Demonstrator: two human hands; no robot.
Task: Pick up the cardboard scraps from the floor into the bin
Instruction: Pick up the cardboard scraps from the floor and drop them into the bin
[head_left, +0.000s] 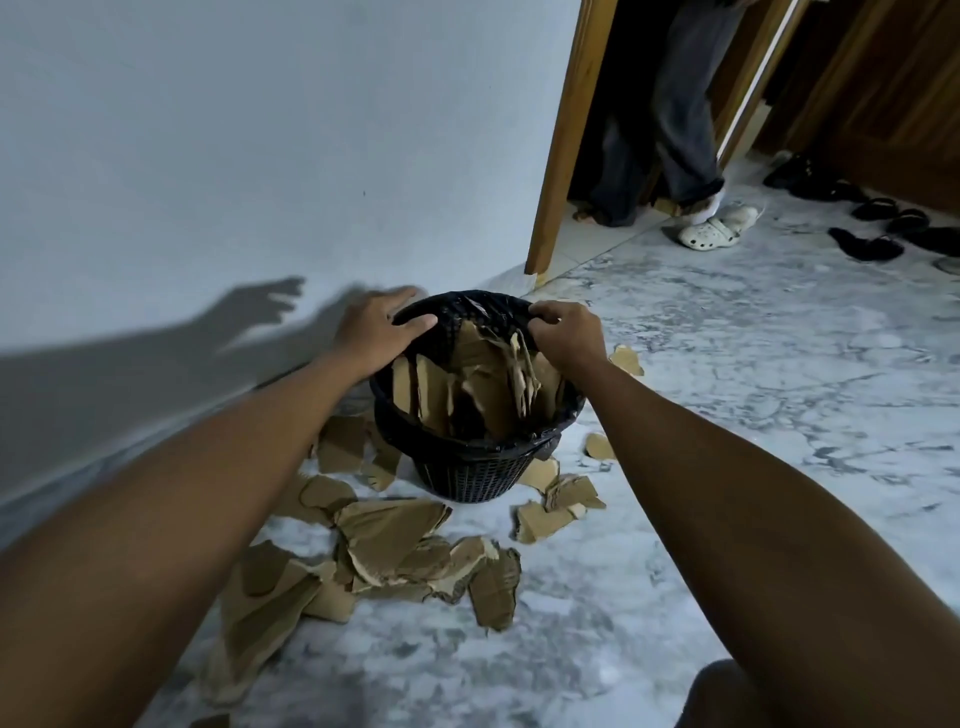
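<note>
A black mesh bin (470, 470) with a black liner stands on the marble floor by the wall, stuffed with upright cardboard pieces (480, 384). My left hand (376, 330) rests on the bin's far left rim with its fingers spread over the edge. My right hand (563, 332) pinches the liner at the far right rim. Several torn cardboard scraps (389, 535) lie on the floor in front of and to the left of the bin, and smaller scraps (556, 504) lie to its right.
A pale wall runs along the left. A wooden door frame (566, 140) stands behind the bin, and a person's legs (680, 114) with white clogs are in the doorway. Dark sandals (878, 228) lie at the far right. My knee (717, 696) shows at the bottom.
</note>
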